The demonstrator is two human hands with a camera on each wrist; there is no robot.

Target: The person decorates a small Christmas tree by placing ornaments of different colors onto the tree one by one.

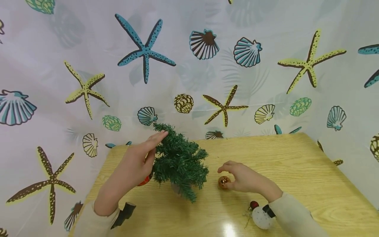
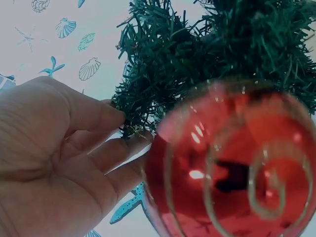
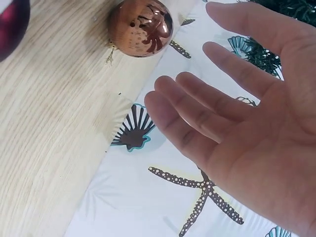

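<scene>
A small green artificial Christmas tree stands mid-table. My left hand is at its left side, fingers long and fairly straight. In the left wrist view its fingertips lie right at a branch tip, where a bit of gold thread shows. A shiny red bauble with gold swirls is close to that camera; in the head view the left hand partly covers it. My right hand is spread beside a copper-coloured bauble on the table. In the right wrist view, a gap shows between its fingers and the copper bauble.
Nearer me, beside the right sleeve, lie a white speckled bauble and a small dark red bauble, with gold threads next to them. The light wooden table is bordered by a curtain printed with starfish and shells.
</scene>
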